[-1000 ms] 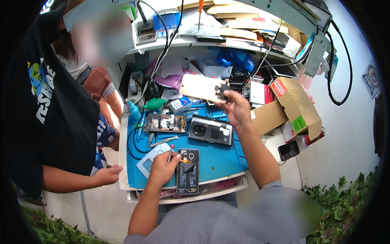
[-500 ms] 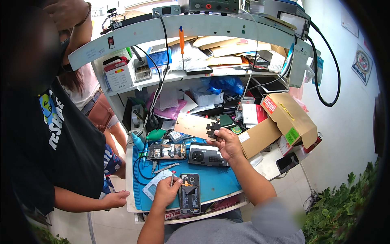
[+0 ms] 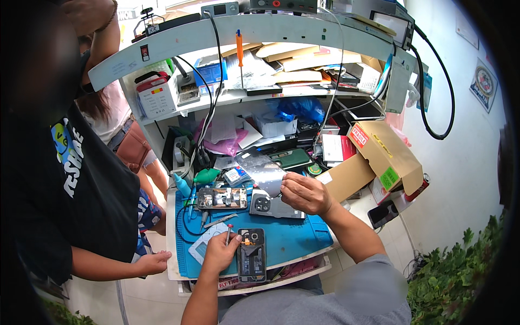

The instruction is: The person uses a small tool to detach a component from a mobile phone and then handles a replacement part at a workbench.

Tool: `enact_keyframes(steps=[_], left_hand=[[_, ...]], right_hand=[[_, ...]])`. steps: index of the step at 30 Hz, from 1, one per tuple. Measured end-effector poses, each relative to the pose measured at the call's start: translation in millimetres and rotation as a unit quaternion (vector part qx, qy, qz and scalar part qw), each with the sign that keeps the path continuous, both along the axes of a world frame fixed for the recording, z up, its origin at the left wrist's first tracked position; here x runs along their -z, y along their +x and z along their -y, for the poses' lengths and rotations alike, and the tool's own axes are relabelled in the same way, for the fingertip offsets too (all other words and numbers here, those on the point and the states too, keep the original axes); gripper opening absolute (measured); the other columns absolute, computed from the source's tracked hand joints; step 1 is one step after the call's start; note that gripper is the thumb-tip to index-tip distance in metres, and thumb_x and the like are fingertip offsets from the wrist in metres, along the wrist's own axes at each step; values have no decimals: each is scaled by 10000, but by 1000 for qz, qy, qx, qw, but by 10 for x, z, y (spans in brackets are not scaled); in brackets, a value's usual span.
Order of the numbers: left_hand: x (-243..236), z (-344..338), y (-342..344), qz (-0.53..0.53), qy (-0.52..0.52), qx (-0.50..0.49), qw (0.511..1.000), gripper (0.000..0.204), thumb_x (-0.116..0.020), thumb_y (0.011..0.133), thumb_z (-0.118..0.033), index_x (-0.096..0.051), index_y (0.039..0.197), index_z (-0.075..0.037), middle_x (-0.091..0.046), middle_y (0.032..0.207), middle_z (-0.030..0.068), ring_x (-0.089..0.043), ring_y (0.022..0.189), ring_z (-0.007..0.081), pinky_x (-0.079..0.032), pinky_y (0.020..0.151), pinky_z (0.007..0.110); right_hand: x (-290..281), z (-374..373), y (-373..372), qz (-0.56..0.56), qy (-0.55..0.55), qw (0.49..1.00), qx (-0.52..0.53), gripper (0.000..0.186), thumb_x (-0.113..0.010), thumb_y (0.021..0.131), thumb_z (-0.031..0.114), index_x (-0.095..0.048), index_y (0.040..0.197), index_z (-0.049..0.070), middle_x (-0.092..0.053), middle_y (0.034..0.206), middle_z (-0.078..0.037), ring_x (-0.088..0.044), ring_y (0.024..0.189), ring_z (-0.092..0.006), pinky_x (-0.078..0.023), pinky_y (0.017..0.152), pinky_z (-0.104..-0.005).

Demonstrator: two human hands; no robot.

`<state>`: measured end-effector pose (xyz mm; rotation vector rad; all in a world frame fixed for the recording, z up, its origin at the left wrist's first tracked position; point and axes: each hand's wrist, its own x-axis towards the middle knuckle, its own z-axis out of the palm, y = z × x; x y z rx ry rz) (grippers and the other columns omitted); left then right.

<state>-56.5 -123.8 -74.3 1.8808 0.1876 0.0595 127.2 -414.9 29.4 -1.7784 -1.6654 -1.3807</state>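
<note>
My right hand (image 3: pixel 306 193), raised above the mat, pinches a thin phone screen panel (image 3: pixel 262 169) by its near right end. The panel is tilted, with a dark glossy face showing. Low on the mat, my left hand (image 3: pixel 219 253) is closed around a small screwdriver (image 3: pixel 229 232) with a red cap. Its thumb rests at the left edge of an opened phone (image 3: pixel 252 255), whose battery and inner parts show. Farther back lie another opened phone (image 3: pixel 222 198) and a dark phone back (image 3: pixel 274 207) with a large round camera block, partly below my right hand.
Tweezers (image 3: pixel 221 221) and a white card (image 3: pixel 208 244) lie on the blue mat (image 3: pixel 292 238). Cardboard box (image 3: pixel 390 154) stands at right, a phone (image 3: pixel 383 214) beside it. Cluttered shelves rise behind. At left, another person's hand (image 3: pixel 153 264) hangs near the bench edge.
My right hand has turned the screen panel over: its beige back with black parts showed before, its dark glossy face now. The left hand stays by the opened phone with the screwdriver.
</note>
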Motion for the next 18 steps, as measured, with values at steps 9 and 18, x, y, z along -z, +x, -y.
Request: enact_keyframes(steps=[9,18], left_hand=[[-8,-24,-12,-15,-17,0,1000,293,-781,1068,-260,-789,1075,33,-748,859,16,-607,744,85,-486,673,293],[16,-49,8,-34,-9,1,999,356,-777,1056,-319,-805,1074,36,-797,872,97,-702,799,154,-550,750,349]], right_hand=[[-33,-144,233,-12,22,1000,9,276,-828,810,-8,-736,1069,-33,-741,1034,-127,-791,1019,-328,-690,884,-406],[-122,-794,965,-29,43,998,22,232,-799,810,8,-686,1012,-1,-698,1012,-131,-753,1012,-321,-661,823,-379]])
